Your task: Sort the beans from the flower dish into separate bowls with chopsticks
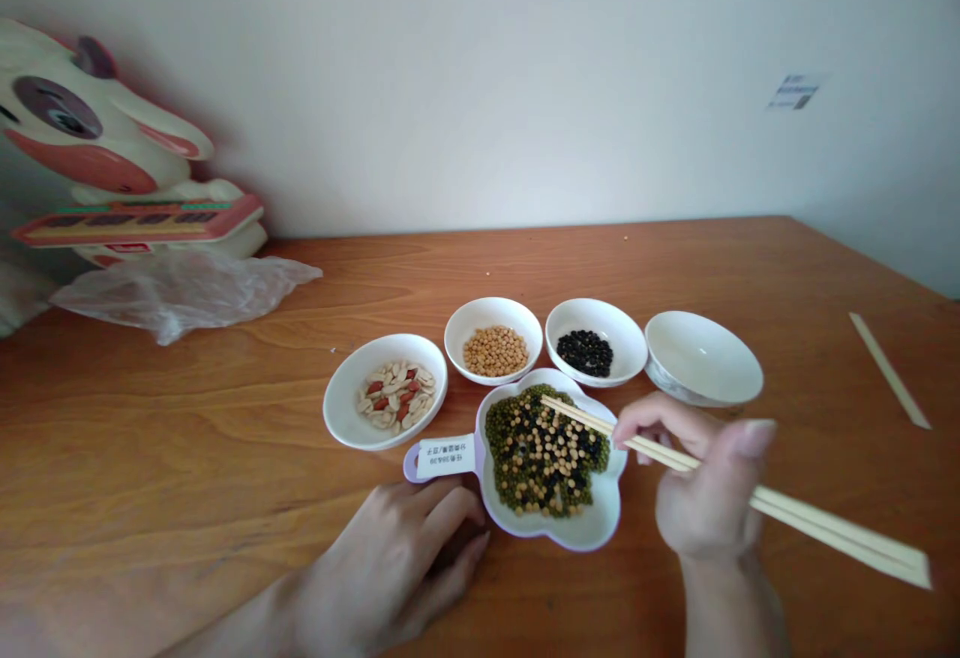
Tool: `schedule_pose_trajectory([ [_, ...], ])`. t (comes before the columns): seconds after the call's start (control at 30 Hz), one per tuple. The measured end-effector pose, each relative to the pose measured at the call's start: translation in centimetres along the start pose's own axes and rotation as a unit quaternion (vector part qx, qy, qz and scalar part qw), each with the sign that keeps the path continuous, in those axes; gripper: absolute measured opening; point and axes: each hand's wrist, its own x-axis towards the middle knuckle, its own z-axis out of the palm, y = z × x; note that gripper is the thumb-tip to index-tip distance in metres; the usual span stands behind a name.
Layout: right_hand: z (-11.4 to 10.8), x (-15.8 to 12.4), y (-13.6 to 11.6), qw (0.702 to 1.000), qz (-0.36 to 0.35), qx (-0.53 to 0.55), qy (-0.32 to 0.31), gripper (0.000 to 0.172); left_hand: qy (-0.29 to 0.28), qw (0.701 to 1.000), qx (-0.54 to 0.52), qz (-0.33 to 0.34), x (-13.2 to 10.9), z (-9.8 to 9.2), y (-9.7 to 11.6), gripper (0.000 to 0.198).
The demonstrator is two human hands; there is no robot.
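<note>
Pinching two chopsticks, right grip snug, left half-curled, seemingly empty; one dish, four bowls.

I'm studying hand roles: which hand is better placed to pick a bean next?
Probably the right hand: it holds the chopsticks, tips at the mixed beans in the dish. The left hand lies beside the dish, without chopsticks.

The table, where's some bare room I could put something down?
The table is bare on the right, between the rightmost bowl and the loose stick. Another patch lies left of the peanut bowl, below the plastic bag. The middle is crowded: other bowls, the flower-shaped dish, the left hand, and the right hand with chopsticks.
</note>
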Motion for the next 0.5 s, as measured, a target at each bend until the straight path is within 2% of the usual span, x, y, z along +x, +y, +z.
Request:
schedule_pose_trajectory([
  [0.07, 0.1, 0.0, 0.9, 1.0, 0.002, -0.003, -0.026, 0.094, 0.002, 1.0, 0.0, 0.001, 0.0, 0.0, 0.1, 0.011],
  [0.2, 0.0, 0.0, 1.8, 1.0, 0.019, -0.012, -0.022, 0.094, 0.005, 1.0, 0.0, 0.001, 0.1, -0.2, 0.3, 0.011],
  [0.5, 0.3, 0.3, 1.0, 1.0, 0.002, -0.023, -0.013, 0.09, 0.004, 1.0, -0.003, -0.003, 0.2, -0.2, 0.3, 0.013],
])
